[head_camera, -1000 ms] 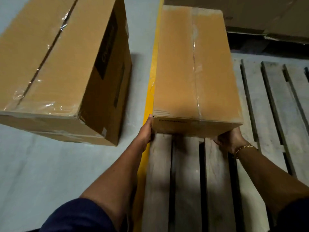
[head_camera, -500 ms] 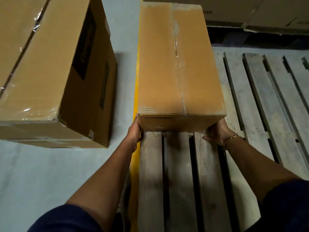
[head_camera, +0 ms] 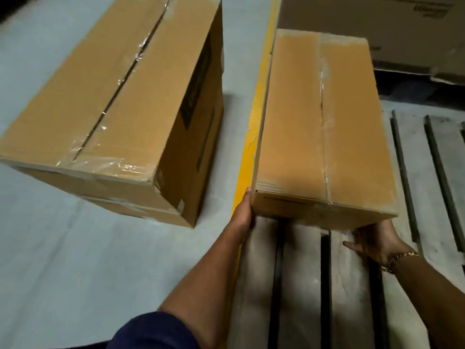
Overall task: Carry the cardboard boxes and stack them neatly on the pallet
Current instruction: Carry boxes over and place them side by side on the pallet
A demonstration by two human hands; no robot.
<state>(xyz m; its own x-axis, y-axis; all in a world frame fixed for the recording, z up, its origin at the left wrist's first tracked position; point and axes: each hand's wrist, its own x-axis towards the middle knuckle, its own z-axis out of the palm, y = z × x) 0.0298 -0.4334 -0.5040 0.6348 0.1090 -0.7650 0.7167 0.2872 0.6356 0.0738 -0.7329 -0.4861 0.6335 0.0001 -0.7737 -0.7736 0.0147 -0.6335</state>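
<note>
The pale grey floor [head_camera: 75, 273] fills the left side, with a yellow line [head_camera: 254, 127] painted along the left edge of the wooden pallet [head_camera: 349, 285]. The pallet's grey slats run away from the viewer, dark gaps between them. Left of the pallet, well apart from it across the yellow line, a large cardboard box [head_camera: 120, 102] sits on the floor, its top seam sealed with clear tape. A narrower taped box [head_camera: 324, 127] lies over the pallet's left edge, long side running away from the viewer; whether it rests fully on the slats cannot be told. Beyond the pallet, more cardboard [head_camera: 364, 28] shows at the top right. The left hand [head_camera: 242, 215] presses flat against the narrow box's near left corner. The right hand [head_camera: 375, 238] cups under its near right corner, fingers hidden beneath. A gold bracelet [head_camera: 397, 259] circles the right wrist.
</note>
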